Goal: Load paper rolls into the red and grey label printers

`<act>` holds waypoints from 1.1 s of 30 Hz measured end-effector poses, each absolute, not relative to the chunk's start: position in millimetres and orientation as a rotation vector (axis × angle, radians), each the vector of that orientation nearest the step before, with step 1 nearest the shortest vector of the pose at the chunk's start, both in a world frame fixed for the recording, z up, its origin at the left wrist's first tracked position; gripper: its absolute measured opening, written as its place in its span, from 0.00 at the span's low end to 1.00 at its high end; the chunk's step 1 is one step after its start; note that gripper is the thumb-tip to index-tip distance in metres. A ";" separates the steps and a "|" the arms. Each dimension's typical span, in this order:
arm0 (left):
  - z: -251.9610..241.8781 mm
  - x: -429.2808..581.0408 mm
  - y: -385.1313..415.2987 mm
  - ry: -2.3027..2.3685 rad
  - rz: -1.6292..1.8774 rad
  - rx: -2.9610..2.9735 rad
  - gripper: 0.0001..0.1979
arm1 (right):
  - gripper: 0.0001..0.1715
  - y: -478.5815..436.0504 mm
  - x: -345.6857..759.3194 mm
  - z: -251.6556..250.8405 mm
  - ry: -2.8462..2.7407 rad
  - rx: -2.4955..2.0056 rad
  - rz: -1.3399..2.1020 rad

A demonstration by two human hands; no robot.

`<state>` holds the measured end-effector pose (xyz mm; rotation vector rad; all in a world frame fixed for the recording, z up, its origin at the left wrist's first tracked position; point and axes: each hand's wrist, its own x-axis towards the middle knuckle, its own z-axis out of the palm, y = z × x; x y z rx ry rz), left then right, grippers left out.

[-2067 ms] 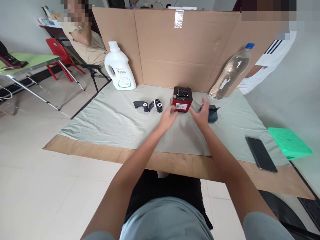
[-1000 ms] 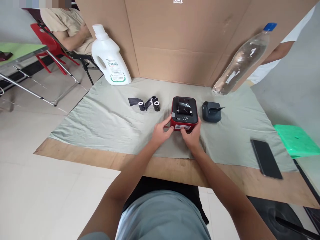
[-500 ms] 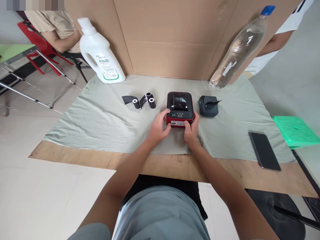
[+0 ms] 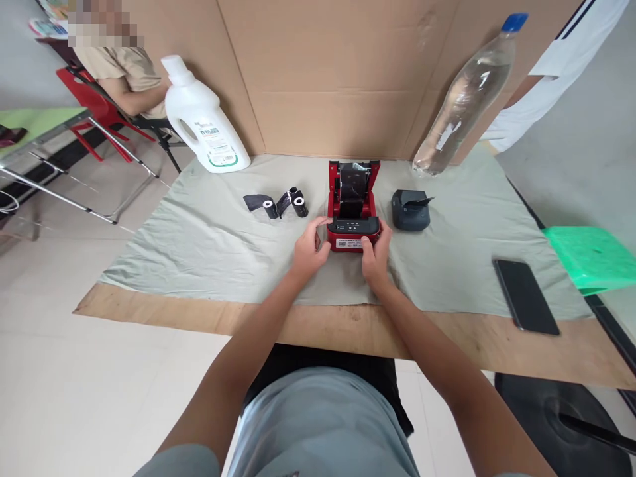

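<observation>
Holding the open red printer (image 4: 354, 226) on the surface (image 4: 338, 321), with fingers of the left hand (image 4: 305, 252) half-curled onto its left front corner and those of the right hand (image 4: 376, 260) wrapped round its right side, probably against sliding.

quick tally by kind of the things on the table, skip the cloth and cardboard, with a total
Bottles: 2, the white handled bottle and the clear bottle with a blue cap
Black ribbon rolls: 3
Red-and-black printer: 1
Small dark device: 1
Smartphone: 1
Total: 8
</observation>
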<state>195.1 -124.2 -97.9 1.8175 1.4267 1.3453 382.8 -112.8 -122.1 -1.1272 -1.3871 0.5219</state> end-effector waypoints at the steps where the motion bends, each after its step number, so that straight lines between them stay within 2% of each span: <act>1: -98.1 195.7 -124.4 1.406 1.369 1.820 0.22 | 0.31 -112.2 382.6 -122.3 -1.383 -1.125 0.517; 5: -95.3 196.5 -120.4 1.278 1.439 1.848 0.21 | 0.28 -110.3 382.7 -122.6 -1.372 -1.119 0.503; 8: -85.3 194.8 -105.8 1.274 1.353 1.938 0.22 | 0.28 -109.6 383.6 -122.4 -1.380 -1.113 0.499; 13: -59.8 193.3 -68.0 1.402 1.156 1.995 0.11 | 0.29 -109.9 384.5 -121.0 -1.390 -1.122 0.499; 20: -40.5 196.5 -31.2 1.017 1.161 1.829 0.11 | 0.28 -108.7 386.5 -119.5 -1.406 -1.112 0.498; 24: -31.5 203.7 -5.4 0.979 0.891 1.921 0.08 | 0.28 -105.8 388.0 -121.2 -1.414 -1.122 0.498; 29: -20.9 216.9 22.1 1.241 0.412 2.264 0.11 | 0.29 -105.5 388.8 -121.5 -1.417 -1.115 0.495; 33: -15.6 225.1 26.7 1.404 0.221 2.280 0.06 | 0.30 -105.7 388.9 -121.4 -1.426 -1.103 0.491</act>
